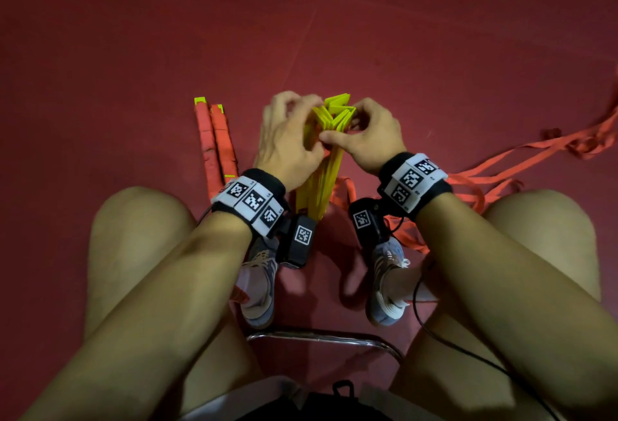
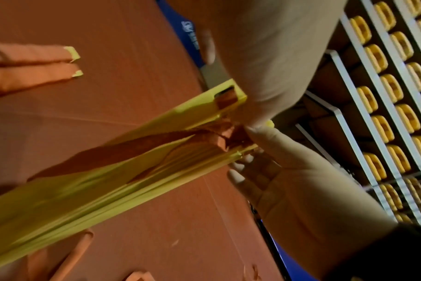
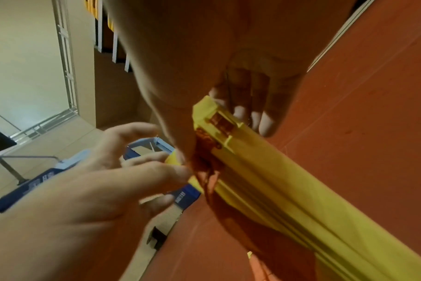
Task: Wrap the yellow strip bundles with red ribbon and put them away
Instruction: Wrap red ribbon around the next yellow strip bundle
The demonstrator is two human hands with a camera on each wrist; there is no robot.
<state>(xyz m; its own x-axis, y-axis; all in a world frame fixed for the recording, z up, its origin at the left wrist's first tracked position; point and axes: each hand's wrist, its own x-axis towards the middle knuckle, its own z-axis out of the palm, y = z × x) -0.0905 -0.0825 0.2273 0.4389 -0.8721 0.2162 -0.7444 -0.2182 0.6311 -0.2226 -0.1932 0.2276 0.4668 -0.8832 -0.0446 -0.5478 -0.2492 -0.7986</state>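
Indoors over red floor (image 1: 434,36), left fingers (image 1: 287,100) tight on red ribbon (image 2: 132,148), right fingers (image 1: 371,109) round yellow bundle (image 1: 322,183)

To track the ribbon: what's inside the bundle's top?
The ribbon, bunched between strips of the bundle, pinched by the right hand. Its end is covered.

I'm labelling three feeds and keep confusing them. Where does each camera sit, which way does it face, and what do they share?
Head: on the head, facing down at left hand and right hand on the yellow strip bundle; forearms, knees, shoes show.
Left wrist: on that wrist, facing along the palm to the bundle's end; own fingers and right hand show.
Right wrist: mirrored, facing the same end; both hands show.
Shared: all see the red ribbon; head and left wrist see wrapped bundles.
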